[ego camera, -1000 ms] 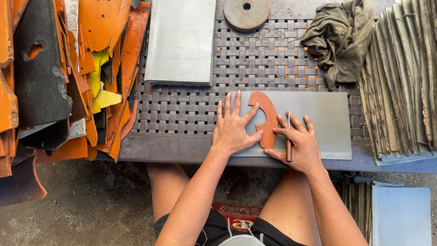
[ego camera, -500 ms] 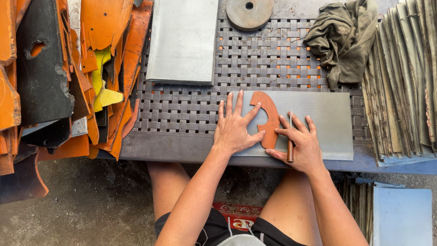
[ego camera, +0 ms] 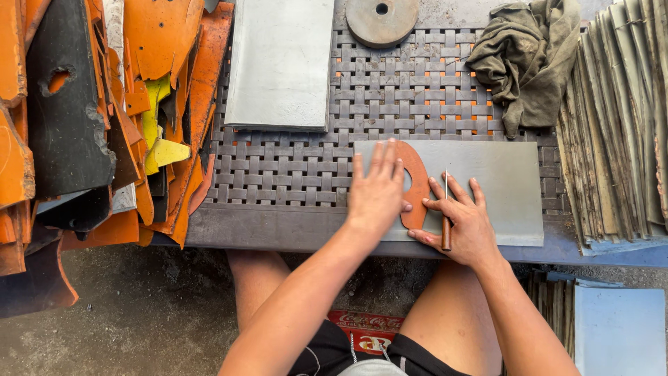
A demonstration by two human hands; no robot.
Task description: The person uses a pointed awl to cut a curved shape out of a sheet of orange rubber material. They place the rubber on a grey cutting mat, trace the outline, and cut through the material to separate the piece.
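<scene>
A curved orange-brown template [ego camera: 417, 182] lies flat on a grey metal sheet [ego camera: 501, 188] on the woven work surface. My left hand [ego camera: 376, 189] presses flat on the template's left side, fingers spread. My right hand [ego camera: 463, 219] rests on the sheet just right of the template and holds a thin tool with a brown wooden handle [ego camera: 446, 230], its metal tip pointing away from me along the template's right edge.
A second grey sheet [ego camera: 282, 63] lies at the back left, a round metal disc [ego camera: 381, 19] behind it. Orange and black scrap pieces [ego camera: 104, 118] pile at the left. A dark rag [ego camera: 529, 56] and stacked sheets [ego camera: 619, 118] sit at the right.
My left hand has shifted slightly along the template, fingers closer together. My right hand has moved a little along the template's right edge with the tool.
</scene>
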